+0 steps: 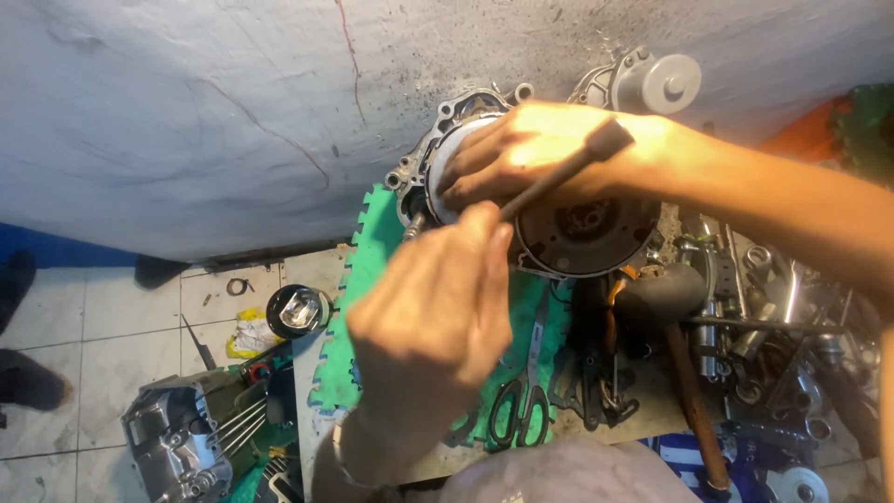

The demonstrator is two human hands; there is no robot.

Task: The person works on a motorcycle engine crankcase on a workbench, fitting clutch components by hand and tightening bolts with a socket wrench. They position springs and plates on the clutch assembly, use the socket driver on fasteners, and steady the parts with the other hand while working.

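- Two bare hands at work over a round engine case (582,228) of grey metal, leaning against a pale cracked wall (186,121).
- Left hand (438,298), nearer the camera, fingers pressed together around the lower end of a dark rod-like tool (559,177), tilted up to the right, blocky head (610,140) at its top.
- Right hand (540,149), reaching in from the right, fingers spread flat over the case's upper left rim, tool shaft crossing in front of the knuckles.
- Dark circular rotor face visible in the case just below the right hand.
- Grey cylindrical motor part (656,82) above and right of the case, against the wall.
- Green foam mat (372,279) with toothed edge under the case, on a low surface.
- Black-handled scissors (520,410) on the mat, near its lower edge.
- Hammer (684,373) with brown wooden handle to the right, among a heap of sockets and wrenches (782,317).
- Second silver engine casing (172,442) on the tiled floor at lower left, long studs sticking out.
- Small crumpled yellow wrapper (247,333) on the tiles, just beside a black round part (298,310) with shiny centre.
- No readable labels or signs from this view.
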